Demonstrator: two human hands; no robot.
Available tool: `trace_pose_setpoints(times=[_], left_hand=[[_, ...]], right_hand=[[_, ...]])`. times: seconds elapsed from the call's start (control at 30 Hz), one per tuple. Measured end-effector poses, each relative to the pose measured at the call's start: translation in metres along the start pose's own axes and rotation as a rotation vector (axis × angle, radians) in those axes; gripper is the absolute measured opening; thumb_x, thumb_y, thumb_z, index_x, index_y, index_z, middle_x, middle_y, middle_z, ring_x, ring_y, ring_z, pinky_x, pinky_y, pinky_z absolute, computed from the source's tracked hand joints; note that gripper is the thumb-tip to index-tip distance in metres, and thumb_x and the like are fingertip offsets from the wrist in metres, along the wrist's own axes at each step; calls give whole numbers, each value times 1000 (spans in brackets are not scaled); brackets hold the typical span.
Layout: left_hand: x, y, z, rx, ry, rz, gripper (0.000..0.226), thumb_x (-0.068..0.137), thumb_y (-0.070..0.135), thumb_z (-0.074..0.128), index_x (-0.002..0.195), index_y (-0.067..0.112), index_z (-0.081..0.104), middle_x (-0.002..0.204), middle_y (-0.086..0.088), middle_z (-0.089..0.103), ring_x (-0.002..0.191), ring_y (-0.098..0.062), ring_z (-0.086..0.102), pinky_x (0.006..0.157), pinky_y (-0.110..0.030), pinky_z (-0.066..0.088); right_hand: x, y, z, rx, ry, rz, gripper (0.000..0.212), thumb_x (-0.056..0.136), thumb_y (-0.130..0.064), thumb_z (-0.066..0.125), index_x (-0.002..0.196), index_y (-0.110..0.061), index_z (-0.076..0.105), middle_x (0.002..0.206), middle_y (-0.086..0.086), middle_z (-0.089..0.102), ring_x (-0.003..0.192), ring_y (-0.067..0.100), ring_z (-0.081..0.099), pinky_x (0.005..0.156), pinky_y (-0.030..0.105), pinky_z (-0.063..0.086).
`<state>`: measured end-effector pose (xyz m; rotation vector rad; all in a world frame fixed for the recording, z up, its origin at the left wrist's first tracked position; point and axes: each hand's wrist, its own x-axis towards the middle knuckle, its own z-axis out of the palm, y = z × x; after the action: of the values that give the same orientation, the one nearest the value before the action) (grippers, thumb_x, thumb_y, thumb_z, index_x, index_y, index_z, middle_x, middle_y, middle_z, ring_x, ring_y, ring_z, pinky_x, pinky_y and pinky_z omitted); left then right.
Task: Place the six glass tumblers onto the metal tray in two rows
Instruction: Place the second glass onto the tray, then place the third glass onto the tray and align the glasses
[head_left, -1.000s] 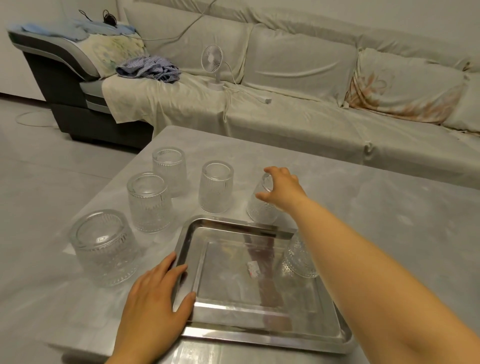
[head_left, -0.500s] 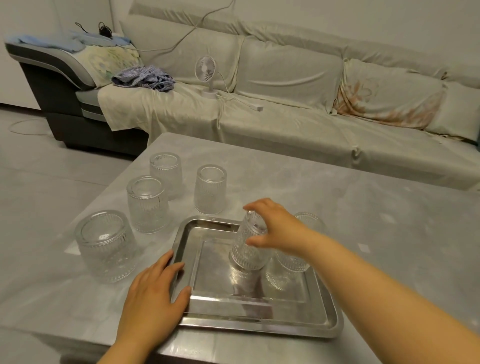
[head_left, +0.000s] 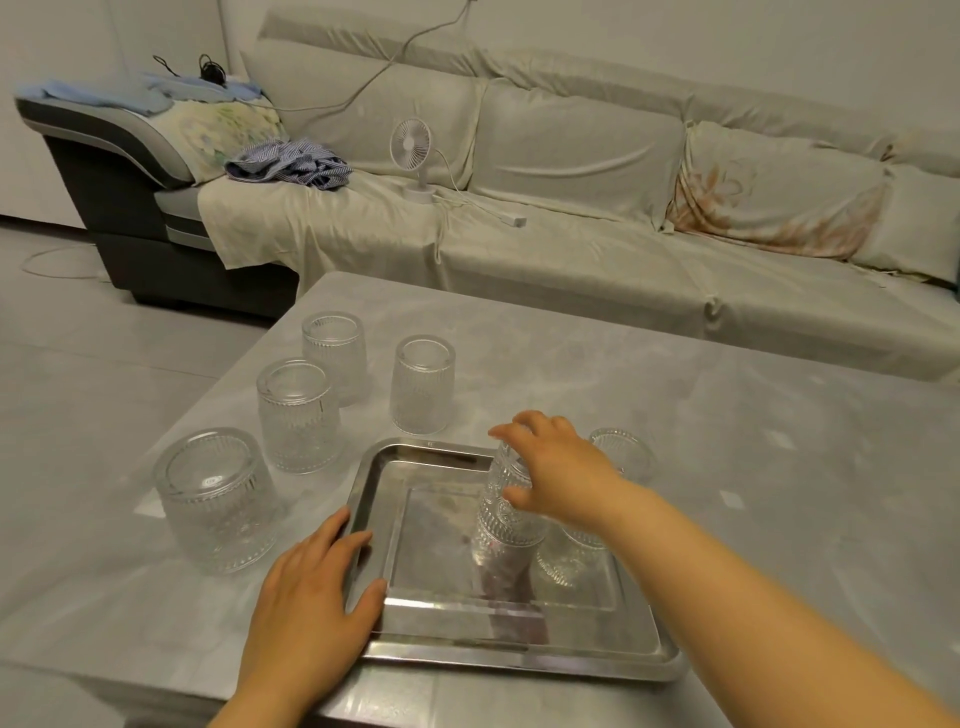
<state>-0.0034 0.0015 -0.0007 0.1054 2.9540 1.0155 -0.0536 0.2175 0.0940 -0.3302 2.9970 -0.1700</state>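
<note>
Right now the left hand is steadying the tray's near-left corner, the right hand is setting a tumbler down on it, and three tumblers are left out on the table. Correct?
Not quite. The head view shows four tumblers off the metal tray, not three. The rest holds: the left hand rests on the tray's near-left corner and the right hand grips a tumbler there.

Six tumblers (head_left: 422, 384), one tray (head_left: 519, 652)

Right hand (head_left: 558, 475) reaches forward, fingers curled in a grasp. Left hand (head_left: 311, 587) lies flat, fingers spread, palm down.
</note>
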Motion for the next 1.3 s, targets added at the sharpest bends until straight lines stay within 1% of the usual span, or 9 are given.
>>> trace_pose_setpoints(times=[0.1, 0.27, 0.37, 0.47, 0.7, 0.83, 0.93, 1.13, 1.3], left_hand=[[0, 1, -1, -3, 0, 0, 48, 80, 41, 55, 126, 30, 44, 148, 7, 30, 131, -19, 34, 111, -39, 25], [-1, 2, 0, -4, 5, 2, 49, 80, 42, 55, 126, 30, 43, 149, 9, 29, 130, -18, 34, 111, -38, 25], [-1, 5, -3, 3, -18, 2, 51, 81, 46, 50, 128, 34, 37, 150, 12, 23, 132, -14, 31, 113, -35, 23], [0, 6, -4, 0, -20, -3, 53, 81, 47, 48, 131, 36, 31, 151, 14, 18, 133, -12, 27, 113, -32, 21], [5, -2, -2, -42, 13, -52, 56, 85, 40, 45, 135, 36, 20, 151, 14, 17, 136, -11, 23, 114, -31, 18], [6, -3, 0, -36, 25, -44, 54, 87, 39, 42, 135, 36, 18, 151, 14, 17, 136, -9, 21, 115, -30, 15], [6, -6, 2, -35, 24, -44, 52, 88, 39, 40, 135, 36, 18, 151, 14, 16, 137, -8, 19, 115, -30, 13], [4, -7, 4, -46, 34, -40, 52, 87, 39, 39, 135, 36, 19, 151, 14, 19, 136, -9, 19, 115, -30, 12], [5, -8, 4, -67, 53, -33, 51, 86, 37, 43, 134, 34, 24, 149, 11, 26, 134, -12, 25, 114, -32, 17]], right_hand=[[-2, 0, 6, -10, 35, 6, 65, 83, -33, 54, 138, -26, 21, 150, 5, 20, 134, 26, 21, 105, 43, 34], [6, -2, -2, 86, 89, -21, 70, 78, -41, 59, 137, -27, 22, 150, 6, 21, 135, 26, 21, 109, 42, 26], [24, -9, -9, 112, 121, -48, 73, 77, -41, 61, 137, -27, 22, 151, 7, 19, 136, 26, 20, 110, 42, 24], [56, -22, -14, 166, 136, -27, 75, 76, -39, 62, 138, -24, 22, 150, 9, 19, 136, 28, 19, 110, 43, 25], [129, -46, -9, 313, 157, 71, 79, 76, -36, 64, 139, -22, 17, 151, 11, 15, 135, 34, 18, 108, 45, 27], [151, -49, -3, 331, 100, 135, 76, 78, -37, 61, 139, -20, 18, 147, 13, 23, 131, 37, 26, 104, 45, 32], [156, -51, 2, 338, 102, 158, 72, 79, -34, 60, 137, -19, 21, 144, 13, 25, 128, 37, 29, 101, 44, 35], [150, -49, 0, 377, 103, 101, 73, 76, -28, 65, 136, -19, 24, 142, 13, 28, 126, 35, 33, 100, 42, 37], [121, -52, -15, 548, 248, 20, 72, 73, -27, 68, 133, -21, 29, 141, 9, 31, 125, 31, 38, 101, 40, 37]])
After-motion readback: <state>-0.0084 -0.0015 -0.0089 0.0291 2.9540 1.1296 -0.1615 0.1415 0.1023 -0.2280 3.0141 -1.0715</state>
